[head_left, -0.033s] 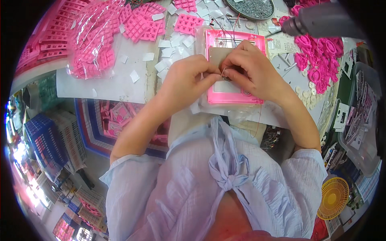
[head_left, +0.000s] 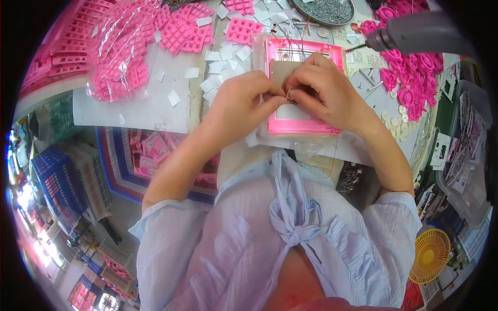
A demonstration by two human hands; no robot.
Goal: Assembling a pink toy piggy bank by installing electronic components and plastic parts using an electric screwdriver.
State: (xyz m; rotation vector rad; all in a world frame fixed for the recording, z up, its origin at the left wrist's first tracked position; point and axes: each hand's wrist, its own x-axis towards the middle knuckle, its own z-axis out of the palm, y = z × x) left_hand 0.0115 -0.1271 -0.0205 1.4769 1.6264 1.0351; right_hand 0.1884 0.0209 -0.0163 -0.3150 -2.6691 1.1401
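A shallow pink plastic casing (head_left: 306, 128) lies in front of me, with a grey-brown board (head_left: 280, 71) inside it. Over the casing's middle, my left hand (head_left: 239, 106) pinches thumb against forefinger at a thin wire (head_left: 289, 94). My right hand (head_left: 329, 93) is closed too, its thumb and fingertips pressed together on the same wire. Just under the fingertips sits a small dark part (head_left: 292, 102), too small to name. Several thin dark wires (head_left: 290, 46) run across the casing's far edge. The curled fingers hide part of the board.
An electric screwdriver (head_left: 415, 35) hangs at the upper right, its tip near the casing's far right corner. Behind stands a round tray of screws (head_left: 332, 13). Pink keypads in a plastic bag (head_left: 118, 57), white paper squares (head_left: 215, 67) and pink parts (head_left: 410, 83) surround the work.
The hanging screwdriver has shifted slightly to the right and nearer to me. My hands hold almost the same pose over the casing.
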